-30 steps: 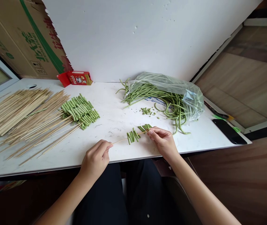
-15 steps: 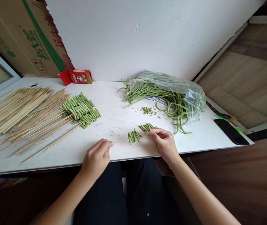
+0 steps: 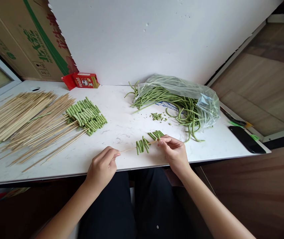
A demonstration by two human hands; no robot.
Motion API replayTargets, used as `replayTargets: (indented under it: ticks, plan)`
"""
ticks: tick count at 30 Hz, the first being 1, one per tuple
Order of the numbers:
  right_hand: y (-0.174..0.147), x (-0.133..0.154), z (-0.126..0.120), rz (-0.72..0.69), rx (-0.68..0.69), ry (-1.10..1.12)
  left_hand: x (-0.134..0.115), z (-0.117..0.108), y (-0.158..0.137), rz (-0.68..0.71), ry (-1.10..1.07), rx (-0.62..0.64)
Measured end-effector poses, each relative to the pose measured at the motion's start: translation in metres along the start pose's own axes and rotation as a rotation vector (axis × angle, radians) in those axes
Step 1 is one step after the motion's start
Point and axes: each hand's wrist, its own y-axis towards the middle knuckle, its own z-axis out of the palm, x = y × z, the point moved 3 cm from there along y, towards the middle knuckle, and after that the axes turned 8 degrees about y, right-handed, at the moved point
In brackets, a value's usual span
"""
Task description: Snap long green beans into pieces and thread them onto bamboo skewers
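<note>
A thin wooden skewer [image 3: 128, 150] runs between my two hands above the table's front edge. Several short green bean pieces [image 3: 142, 145] are threaded crosswise on it. My left hand [image 3: 103, 167] is closed on the skewer's left part. With thumb and fingers pinched, my right hand [image 3: 173, 151] is at the skewer's right end; whether a bean piece is also between the fingertips is hidden. Just behind the right fingertips lies a small row of cut bean pieces [image 3: 154, 134]. Finished-looking bean skewers [image 3: 87, 114] are stacked to the left, their sticks pointing left.
Many bare skewers [image 3: 17, 113] cover the table's left side. A clear plastic bag [image 3: 181, 87] of long green beans [image 3: 161, 96] lies at the back right, with bean tips [image 3: 158, 116] before it. A red box [image 3: 85, 80] stands behind; a black phone [image 3: 246, 139] lies right.
Almost nothing differs. Both hands keep their grip in nearly the same place, and the view has shifted very slightly.
</note>
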Motion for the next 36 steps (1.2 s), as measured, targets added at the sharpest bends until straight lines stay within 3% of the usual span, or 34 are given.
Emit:
replayTargets:
  ticks: [17,22,36]
  plan:
    - [-0.005,0.002,0.007,0.019,-0.025,-0.03,-0.002,0.001,0.001,0.017,0.069,-0.016]
    - [-0.014,0.003,0.022,-0.026,0.092,-0.038,-0.003,0.0,0.001,0.034,0.055,-0.002]
    - [-0.014,-0.003,0.02,0.112,0.108,-0.011,-0.004,0.001,0.002,0.009,0.027,-0.007]
